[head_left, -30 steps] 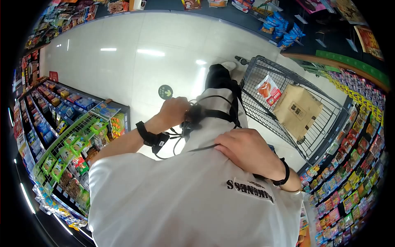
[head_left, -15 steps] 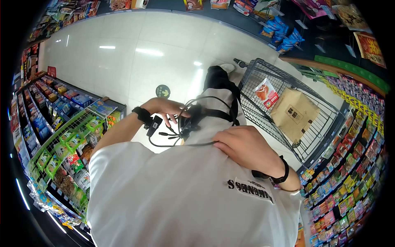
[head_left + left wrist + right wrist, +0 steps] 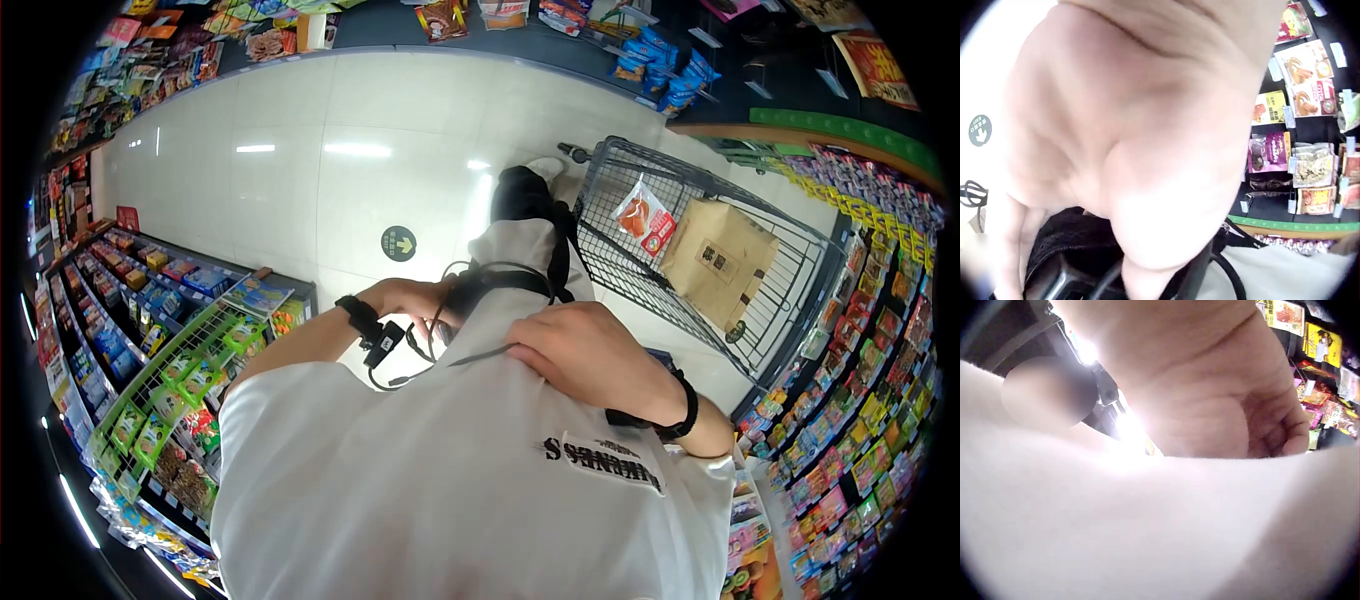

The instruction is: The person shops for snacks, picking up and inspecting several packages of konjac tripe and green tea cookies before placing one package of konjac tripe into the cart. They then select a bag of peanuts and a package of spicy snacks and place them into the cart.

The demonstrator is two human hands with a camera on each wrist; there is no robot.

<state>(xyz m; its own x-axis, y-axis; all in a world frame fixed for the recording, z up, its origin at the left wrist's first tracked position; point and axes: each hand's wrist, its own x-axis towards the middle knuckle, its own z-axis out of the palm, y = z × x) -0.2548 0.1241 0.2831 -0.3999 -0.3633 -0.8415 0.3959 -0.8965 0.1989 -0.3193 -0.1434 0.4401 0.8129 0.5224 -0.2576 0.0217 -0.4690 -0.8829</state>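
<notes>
The black pouch (image 3: 463,297) is worn at the waist, and the dark cable (image 3: 480,356) is found just below it, drawn across the white shirt (image 3: 430,480) with its plug end lying below-left of the pouch. By the right hand (image 3: 595,360), below-right of the pouch, the cable is pinched narrowly between thumb and fingertips, perhaps so that its slack is kept from sliding (a guess from how it lies). The left hand (image 3: 405,298) is placed at the pouch's left side, palm over it, seemingly so that its inside can be reached; a wide gap is left between the thumb and the fairly straight fingers, though whether the pouch is touched cannot be told. Well to the pouch's right, a paper bag (image 3: 718,262) and a red-and-white packet (image 3: 642,218) are carried in the cart (image 3: 690,172), probably so that both hands are spared.
</notes>
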